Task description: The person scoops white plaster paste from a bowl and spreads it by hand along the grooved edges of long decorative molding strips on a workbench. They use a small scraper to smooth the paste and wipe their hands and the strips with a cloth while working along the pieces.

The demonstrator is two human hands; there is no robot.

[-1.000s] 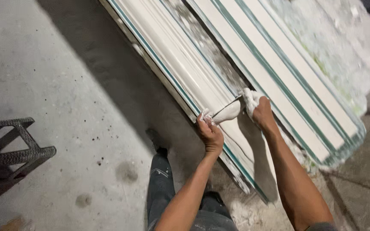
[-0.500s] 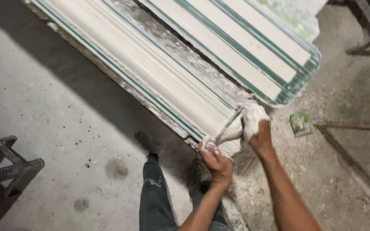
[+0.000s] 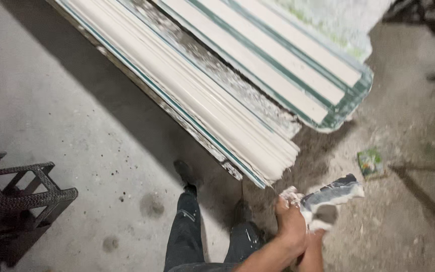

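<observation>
Head view is showing both hands pulled back from the long white moulding (image 3: 212, 108), where they were working half a second ago. Now the left hand (image 3: 290, 226) and right hand (image 3: 314, 247) are meeting low by the person's legs, both closed around a plaster-smeared flat tool (image 3: 331, 194). So the end of the moulding is looking finished for now. It is lying on a dusty concrete floor (image 3: 66, 116), near a dark woven stool (image 3: 16, 191).
</observation>
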